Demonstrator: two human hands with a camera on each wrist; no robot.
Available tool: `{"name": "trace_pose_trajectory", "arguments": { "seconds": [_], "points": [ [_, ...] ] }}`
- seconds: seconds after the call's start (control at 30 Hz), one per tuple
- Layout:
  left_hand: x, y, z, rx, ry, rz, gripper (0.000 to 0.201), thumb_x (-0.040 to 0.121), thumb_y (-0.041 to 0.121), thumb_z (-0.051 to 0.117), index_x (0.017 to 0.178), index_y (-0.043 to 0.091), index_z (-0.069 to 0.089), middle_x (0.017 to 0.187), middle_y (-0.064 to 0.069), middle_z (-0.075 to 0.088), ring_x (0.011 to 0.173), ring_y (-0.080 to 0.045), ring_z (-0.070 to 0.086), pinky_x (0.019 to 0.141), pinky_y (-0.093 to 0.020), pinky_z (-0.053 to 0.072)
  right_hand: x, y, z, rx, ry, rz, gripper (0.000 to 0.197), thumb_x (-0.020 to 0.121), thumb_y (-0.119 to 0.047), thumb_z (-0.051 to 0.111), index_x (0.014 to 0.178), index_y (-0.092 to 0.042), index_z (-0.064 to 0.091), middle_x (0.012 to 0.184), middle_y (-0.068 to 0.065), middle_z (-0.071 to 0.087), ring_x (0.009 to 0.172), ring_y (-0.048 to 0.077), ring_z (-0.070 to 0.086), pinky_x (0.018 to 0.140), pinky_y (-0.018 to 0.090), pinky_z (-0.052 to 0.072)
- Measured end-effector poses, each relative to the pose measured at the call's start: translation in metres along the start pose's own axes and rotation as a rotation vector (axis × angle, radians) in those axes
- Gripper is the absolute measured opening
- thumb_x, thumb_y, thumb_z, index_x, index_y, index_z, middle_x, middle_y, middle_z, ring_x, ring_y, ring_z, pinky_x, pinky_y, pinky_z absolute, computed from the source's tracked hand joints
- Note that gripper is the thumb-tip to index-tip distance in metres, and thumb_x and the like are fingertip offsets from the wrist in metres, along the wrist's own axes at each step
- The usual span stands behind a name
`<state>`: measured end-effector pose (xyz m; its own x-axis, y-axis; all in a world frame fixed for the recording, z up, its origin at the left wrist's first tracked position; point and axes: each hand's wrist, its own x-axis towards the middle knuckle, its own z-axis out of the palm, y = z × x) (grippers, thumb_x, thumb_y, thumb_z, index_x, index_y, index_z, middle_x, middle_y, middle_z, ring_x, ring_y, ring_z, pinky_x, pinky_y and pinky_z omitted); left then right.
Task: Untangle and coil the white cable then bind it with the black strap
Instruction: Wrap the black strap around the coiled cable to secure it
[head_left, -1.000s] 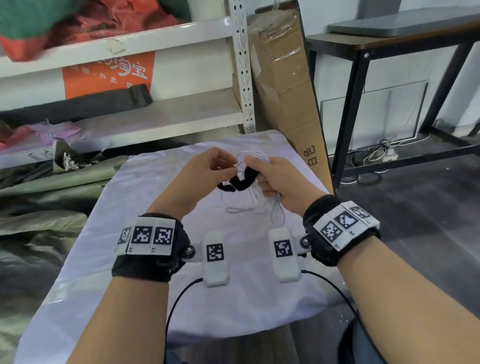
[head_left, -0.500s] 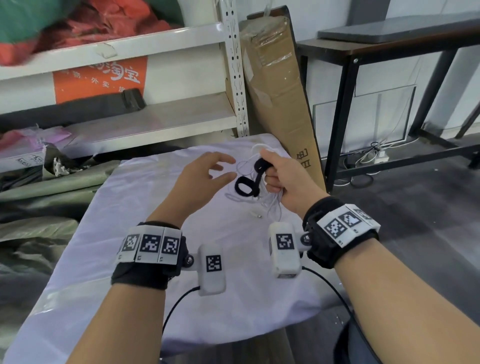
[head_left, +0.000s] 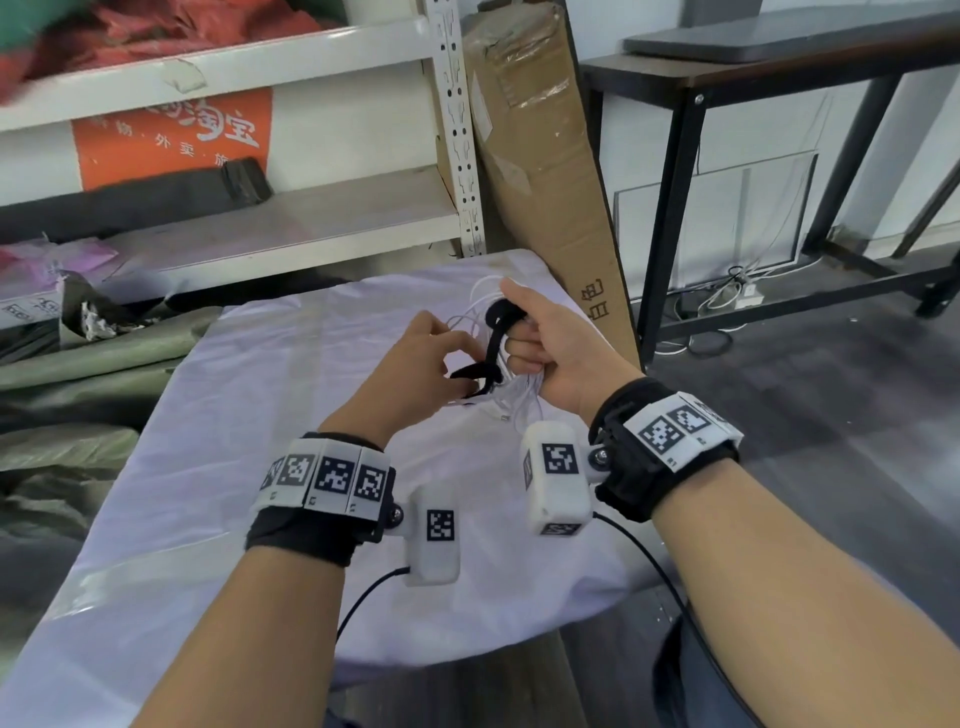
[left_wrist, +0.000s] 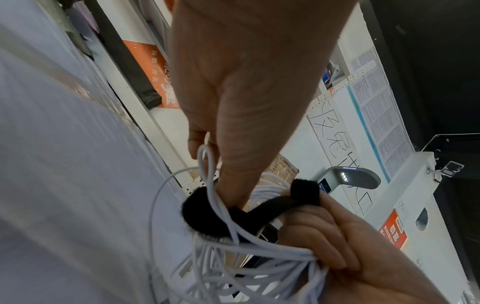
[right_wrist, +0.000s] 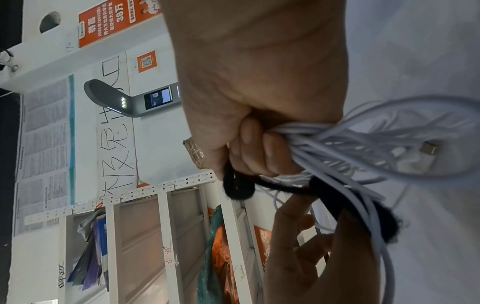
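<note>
The white cable is gathered in loose loops, and my right hand grips the bundle in its fist above the cloth-covered table. The black strap runs from under my right thumb down across the loops. Its upper end is pinned by the right thumb. My left hand is just left of the bundle and pinches the strap's lower end against the cable strands. A metal plug hangs loose from the bundle.
A tall cardboard box leans at the table's far right corner. White metal shelving stands behind the table. Green tarps lie to the left, and a black-framed bench stands on the right over floor cables.
Half a second ago my left hand was open and clear of the strap. It has since closed in and taken the strap's lower end. The right hand has kept hold of the bundle.
</note>
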<state>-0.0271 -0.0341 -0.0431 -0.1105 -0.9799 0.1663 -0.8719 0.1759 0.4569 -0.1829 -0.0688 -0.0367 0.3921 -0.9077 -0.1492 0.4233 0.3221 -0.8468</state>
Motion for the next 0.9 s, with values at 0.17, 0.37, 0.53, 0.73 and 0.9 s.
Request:
{"name": "trace_pose_trajectory", "arguments": {
  "seconds": [0.17, 0.37, 0.53, 0.73, 0.9],
  "points": [
    [0.003, -0.003, 0.000, -0.041, 0.056, -0.069, 0.006, 0.089, 0.021, 0.063, 0.092, 0.019, 0.059, 0.092, 0.001, 0.062, 0.078, -0.015, 0.057, 0.059, -0.015, 0.039, -0.002, -0.001, 0.001, 0.068, 0.047, -0.018, 0.045, 0.097, -0.025, 0.051, 0.056, -0.019, 0.032, 0.037, -0.008, 0.023, 0.029, 0.005, 0.018, 0.033, 0.017, 0.015],
    [0.009, -0.011, -0.013, -0.717, 0.378, -0.374, 0.009, 0.098, 0.011, 0.044, 0.091, 0.015, 0.041, 0.086, -0.007, 0.068, 0.075, -0.020, 0.065, 0.075, -0.033, 0.054, 0.004, -0.002, -0.009, 0.160, 0.188, -0.052, 0.038, 0.097, -0.023, 0.052, 0.063, -0.019, 0.036, 0.040, -0.008, 0.022, 0.031, 0.004, 0.017, 0.032, 0.017, 0.015],
    [0.003, -0.025, -0.019, -1.122, 0.443, -0.478, 0.002, 0.099, 0.010, 0.045, 0.098, 0.010, 0.043, 0.090, -0.008, 0.067, 0.070, -0.016, 0.067, 0.059, -0.020, 0.054, 0.003, -0.003, -0.011, 0.111, 0.203, -0.054, 0.032, 0.096, -0.022, 0.053, 0.066, -0.019, 0.040, 0.041, -0.009, 0.022, 0.033, 0.005, 0.017, 0.033, 0.017, 0.016],
    [-0.001, -0.041, -0.024, -1.414, 0.713, -0.546, 0.009, 0.098, 0.012, 0.048, 0.105, 0.009, 0.043, 0.087, -0.007, 0.060, 0.055, -0.007, 0.067, 0.054, -0.016, 0.053, 0.002, -0.003, -0.015, 0.060, 0.187, -0.061, 0.024, 0.096, -0.019, 0.053, 0.073, -0.014, 0.048, 0.041, -0.009, 0.025, 0.032, 0.004, 0.018, 0.032, 0.016, 0.018],
    [-0.002, -0.043, -0.038, -1.459, 0.757, -0.454, 0.005, 0.098, 0.011, 0.047, 0.100, 0.006, 0.047, 0.088, -0.007, 0.063, 0.069, -0.013, 0.072, 0.077, -0.024, 0.058, 0.002, -0.006, -0.016, 0.004, 0.164, -0.072, 0.023, 0.097, -0.022, 0.051, 0.076, -0.012, 0.050, 0.040, -0.010, 0.026, 0.032, 0.004, 0.019, 0.032, 0.016, 0.020]
  ]
}}
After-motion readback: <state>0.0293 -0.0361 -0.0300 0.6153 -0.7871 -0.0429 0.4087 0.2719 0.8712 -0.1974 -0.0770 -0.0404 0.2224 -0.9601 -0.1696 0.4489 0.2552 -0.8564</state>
